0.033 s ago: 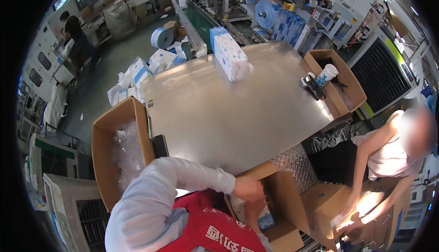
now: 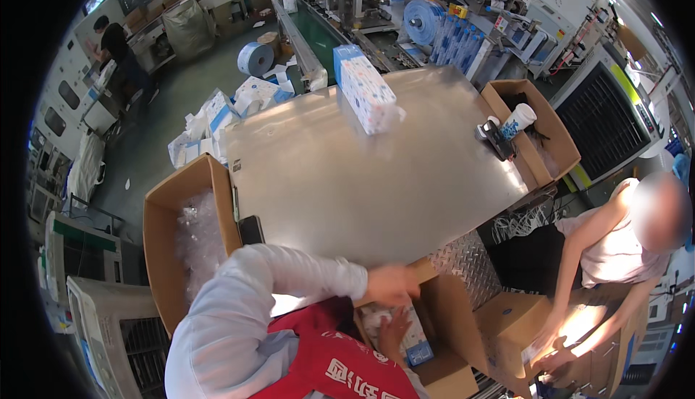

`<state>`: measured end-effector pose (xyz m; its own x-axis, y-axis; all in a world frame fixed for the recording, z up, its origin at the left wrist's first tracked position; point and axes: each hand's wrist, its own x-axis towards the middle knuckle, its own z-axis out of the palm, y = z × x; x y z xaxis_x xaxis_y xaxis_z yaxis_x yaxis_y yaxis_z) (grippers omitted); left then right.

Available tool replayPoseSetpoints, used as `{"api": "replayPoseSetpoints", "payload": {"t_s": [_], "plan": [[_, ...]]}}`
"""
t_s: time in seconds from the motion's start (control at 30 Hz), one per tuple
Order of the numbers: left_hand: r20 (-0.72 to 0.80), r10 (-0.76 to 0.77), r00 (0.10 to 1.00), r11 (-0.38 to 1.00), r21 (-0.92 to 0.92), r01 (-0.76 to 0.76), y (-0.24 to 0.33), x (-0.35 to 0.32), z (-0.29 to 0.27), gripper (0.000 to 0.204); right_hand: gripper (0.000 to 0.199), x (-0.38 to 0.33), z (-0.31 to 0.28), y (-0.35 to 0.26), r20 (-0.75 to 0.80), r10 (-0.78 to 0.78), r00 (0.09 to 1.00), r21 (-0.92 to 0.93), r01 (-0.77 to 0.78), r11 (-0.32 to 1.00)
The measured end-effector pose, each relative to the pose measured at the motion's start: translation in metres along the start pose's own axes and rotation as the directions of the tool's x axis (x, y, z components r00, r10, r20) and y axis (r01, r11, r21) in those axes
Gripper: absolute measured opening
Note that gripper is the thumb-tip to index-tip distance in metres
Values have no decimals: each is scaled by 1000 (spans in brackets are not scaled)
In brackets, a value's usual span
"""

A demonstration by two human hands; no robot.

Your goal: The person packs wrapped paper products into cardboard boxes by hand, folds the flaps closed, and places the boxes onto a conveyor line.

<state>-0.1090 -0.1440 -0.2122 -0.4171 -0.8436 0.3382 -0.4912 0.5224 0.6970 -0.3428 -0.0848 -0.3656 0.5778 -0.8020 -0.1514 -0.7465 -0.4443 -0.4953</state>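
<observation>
Two hands work at an open carton [image 2: 441,327] below the tabletop [image 2: 362,175]: left hand [image 2: 391,283] grips its flap, right hand [image 2: 394,330] lies spread on tissue packs [image 2: 413,337] inside. Packing step; next probably needs more packs.

The large steel table [image 2: 362,175] looks smooth and dully glossy; the brown cardboard box [image 2: 452,341] below is matt; the blue-white tissue pack [image 2: 416,337] inside shines like plastic.

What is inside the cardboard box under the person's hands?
The open cardboard box holds white and blue patterned packs. The left hand and the right hand cover part of them; deeper layers are hidden.
</observation>
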Motion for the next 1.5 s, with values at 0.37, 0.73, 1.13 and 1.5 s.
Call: {"api": "replayPoseSetpoints", "payload": {"t_s": [0.37,0.73,1.13,1.5], "plan": [[-451,-733,509,433,268,861,-219,106,-260,60,48,60,-30,-22,369,249,896,189,-335,923],[-723,-263,638,861,122,494,-16,-115,-143,21,80,180,-207,-181,-201,-543,815,-279,484,829],[-636,-621,-457,-421,-221,880,-4,-463,-16,60,101,180,-240,-202,-25,-438,899,258,429,866],[-678,-557,-480,-242,-420,874,5,-522,-27,40,80,-89,-161,109,-115,100,988,66,-93,994]]}}
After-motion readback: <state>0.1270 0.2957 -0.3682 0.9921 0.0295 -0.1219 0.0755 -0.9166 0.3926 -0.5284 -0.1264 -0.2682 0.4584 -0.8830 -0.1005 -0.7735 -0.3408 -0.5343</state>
